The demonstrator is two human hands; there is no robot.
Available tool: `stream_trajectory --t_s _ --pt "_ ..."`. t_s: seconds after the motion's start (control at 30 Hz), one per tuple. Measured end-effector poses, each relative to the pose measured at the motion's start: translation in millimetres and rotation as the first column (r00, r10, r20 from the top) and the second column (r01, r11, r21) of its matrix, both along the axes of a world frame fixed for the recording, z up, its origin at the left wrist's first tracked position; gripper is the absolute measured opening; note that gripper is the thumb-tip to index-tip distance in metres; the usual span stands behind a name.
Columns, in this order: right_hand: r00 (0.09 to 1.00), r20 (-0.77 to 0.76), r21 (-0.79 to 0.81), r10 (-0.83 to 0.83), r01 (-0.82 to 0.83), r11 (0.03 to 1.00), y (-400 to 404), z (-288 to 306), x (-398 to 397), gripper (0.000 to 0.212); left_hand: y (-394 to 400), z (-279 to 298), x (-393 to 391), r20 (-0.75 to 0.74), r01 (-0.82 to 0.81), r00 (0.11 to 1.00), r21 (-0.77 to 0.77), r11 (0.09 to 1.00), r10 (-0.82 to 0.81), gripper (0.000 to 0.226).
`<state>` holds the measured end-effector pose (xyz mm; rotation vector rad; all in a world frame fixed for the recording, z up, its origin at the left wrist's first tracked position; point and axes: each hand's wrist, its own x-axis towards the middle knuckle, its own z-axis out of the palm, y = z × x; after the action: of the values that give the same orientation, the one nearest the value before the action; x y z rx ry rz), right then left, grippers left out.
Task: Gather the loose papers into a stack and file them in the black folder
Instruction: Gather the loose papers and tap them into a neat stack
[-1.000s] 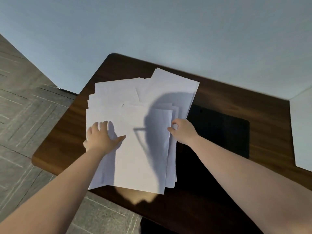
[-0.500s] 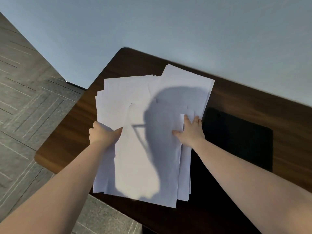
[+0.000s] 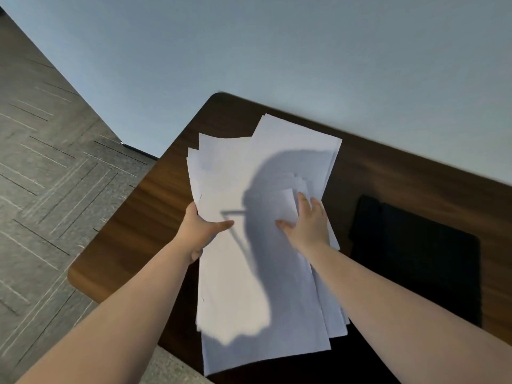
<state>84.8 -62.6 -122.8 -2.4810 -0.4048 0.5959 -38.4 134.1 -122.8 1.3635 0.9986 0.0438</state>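
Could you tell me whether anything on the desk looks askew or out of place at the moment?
The papers are not squared: sheets fan out at different angles, corners jutting at the far end, near edges overhanging the table. The left hand grips their left edge; the right hand presses flat. The black folder lies closed.

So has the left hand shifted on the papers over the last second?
Yes. The left hand slid off the top of the papers toward the table's left edge and now grips their left side.

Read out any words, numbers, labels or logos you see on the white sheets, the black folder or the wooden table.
None can be read.
White paper sheets: upper faces blank, partly covered by a shadow.
Flat black folder: no label or logo shows.
Dark brown wooden table: only wood grain.
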Motion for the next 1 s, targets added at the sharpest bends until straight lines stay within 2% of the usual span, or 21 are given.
stream_trajectory --t_s 0.07,0.13,0.23,0.33,0.43,0.5,0.63,0.7,0.73,0.83,1.0 --pt "1.0 0.0 0.074 -0.022 0.022 0.997 2 -3 6 0.08 -1 -8 2 0.02 -0.054 0.998 -0.043 0.998 0.055 0.07" --pt "0.996 0.048 0.057 -0.071 0.068 0.996 -2 -5 17 0.075 0 -11 3 0.039 -0.127 0.99 -0.104 0.986 0.132 0.059" --pt "0.98 0.094 0.023 -0.176 0.175 0.984 -13 -5 40 0.073 5 -9 6 0.015 -0.112 0.993 -0.14 0.984 0.116 0.047" --pt "0.954 -0.01 0.088 -0.3 0.3 0.95 -10 2 54 0.074 9 -5 10 0.001 -0.081 0.997 -0.097 0.992 0.082 0.037" --pt "0.863 -0.169 0.145 -0.476 0.499 0.854 8 11 71 0.057 8 -6 11 0.018 -0.059 0.998 -0.063 0.996 0.06 0.029" --pt "0.824 -0.201 0.132 -0.529 0.558 0.819 15 12 83 0.044 8 -8 10 0.034 -0.022 0.999 -0.052 0.998 0.024 0.034" --pt "0.879 -0.032 0.074 -0.476 0.477 0.876 12 11 97 0.026 15 -13 7 0.037 -0.045 0.998 -0.051 0.998 0.047 0.029" --pt "0.919 0.045 0.061 -0.391 0.389 0.919 2 13 102 0.019 21 -16 7 0.022 -0.09 0.996 -0.048 0.995 0.092 0.024" --pt "0.94 0.051 0.051 -0.338 0.335 0.941 -5 13 106 0.016 22 -18 7 0.022 -0.105 0.994 -0.053 0.993 0.107 0.022" --pt "0.985 -0.009 -0.011 -0.174 0.174 0.985 -20 16 110 0.031 24 -19 10 0.013 -0.159 0.987 -0.062 0.985 0.16 0.017" --pt "0.996 -0.077 -0.047 0.049 -0.052 0.998 -17 24 109 0.032 30 -14 18 -0.011 -0.209 0.978 -0.041 0.977 0.209 0.029"
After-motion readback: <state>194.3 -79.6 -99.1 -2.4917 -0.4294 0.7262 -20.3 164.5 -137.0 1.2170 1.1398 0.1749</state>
